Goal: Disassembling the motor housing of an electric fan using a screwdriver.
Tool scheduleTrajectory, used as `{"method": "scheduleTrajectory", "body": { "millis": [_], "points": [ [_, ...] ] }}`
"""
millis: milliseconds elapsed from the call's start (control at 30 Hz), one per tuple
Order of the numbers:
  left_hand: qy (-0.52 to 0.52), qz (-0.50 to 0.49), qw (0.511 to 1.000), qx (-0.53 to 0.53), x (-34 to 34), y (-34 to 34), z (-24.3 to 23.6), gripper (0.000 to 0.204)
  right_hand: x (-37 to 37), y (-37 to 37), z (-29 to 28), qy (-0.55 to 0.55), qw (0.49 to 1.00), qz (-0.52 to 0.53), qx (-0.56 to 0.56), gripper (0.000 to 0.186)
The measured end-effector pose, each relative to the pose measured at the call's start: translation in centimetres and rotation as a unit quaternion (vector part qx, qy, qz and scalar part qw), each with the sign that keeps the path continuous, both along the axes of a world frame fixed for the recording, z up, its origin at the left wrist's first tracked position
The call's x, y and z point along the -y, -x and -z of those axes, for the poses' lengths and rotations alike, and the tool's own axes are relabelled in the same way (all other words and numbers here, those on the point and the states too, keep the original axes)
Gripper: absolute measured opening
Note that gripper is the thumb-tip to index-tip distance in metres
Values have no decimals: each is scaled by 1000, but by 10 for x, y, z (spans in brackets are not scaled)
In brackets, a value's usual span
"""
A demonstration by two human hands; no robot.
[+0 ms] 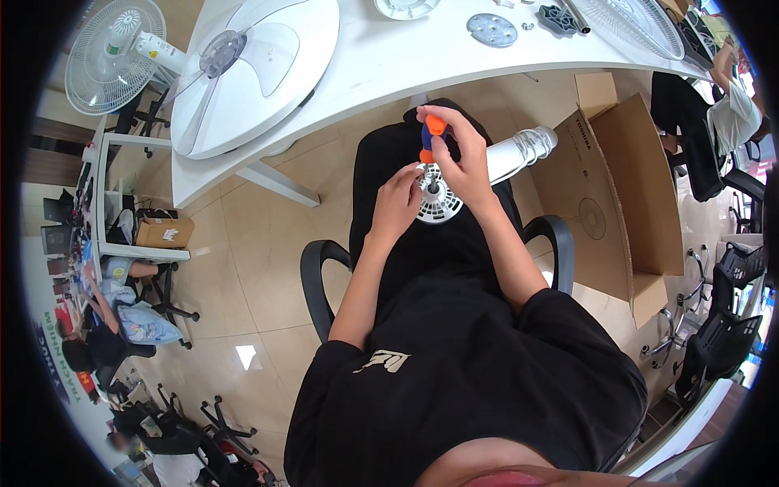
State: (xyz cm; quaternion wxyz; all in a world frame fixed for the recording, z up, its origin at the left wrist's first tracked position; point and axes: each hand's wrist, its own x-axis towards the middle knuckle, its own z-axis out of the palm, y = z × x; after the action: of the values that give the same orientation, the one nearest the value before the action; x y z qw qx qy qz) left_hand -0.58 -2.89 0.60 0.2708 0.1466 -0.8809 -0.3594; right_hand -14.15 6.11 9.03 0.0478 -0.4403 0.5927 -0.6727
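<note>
My right hand (462, 166) is closed on an orange and blue screwdriver (432, 130), held with its shaft down at the middle of a white, vented fan motor housing (440, 207). My left hand (398, 199) grips the housing's left side, fingertips beside the shaft below the handle. The housing rests over my lap, and a white stand with coiled white cord (523, 148) extends from it to the upper right. The screwdriver's tip is too small to make out.
A white table (381, 45) ahead holds fan blades (276, 57), grilles and small parts. An open cardboard box (645, 187) stands right of my chair (316, 284). An assembled fan (105, 69) is upper left. People (109, 325) sit at both sides.
</note>
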Motion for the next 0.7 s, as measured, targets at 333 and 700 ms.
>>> {"method": "scheduleTrajectory", "body": {
  "millis": [333, 700],
  "points": [
    [6, 2, 1000, 13, -1, -1, -1, 20, 0, 0, -1, -38, 995, 19, -88, 43],
    [-3, 1, 1000, 12, -1, 0, 1, 19, -1, 2, 1, -15, 996, 26, -86, 41]
  ]
}}
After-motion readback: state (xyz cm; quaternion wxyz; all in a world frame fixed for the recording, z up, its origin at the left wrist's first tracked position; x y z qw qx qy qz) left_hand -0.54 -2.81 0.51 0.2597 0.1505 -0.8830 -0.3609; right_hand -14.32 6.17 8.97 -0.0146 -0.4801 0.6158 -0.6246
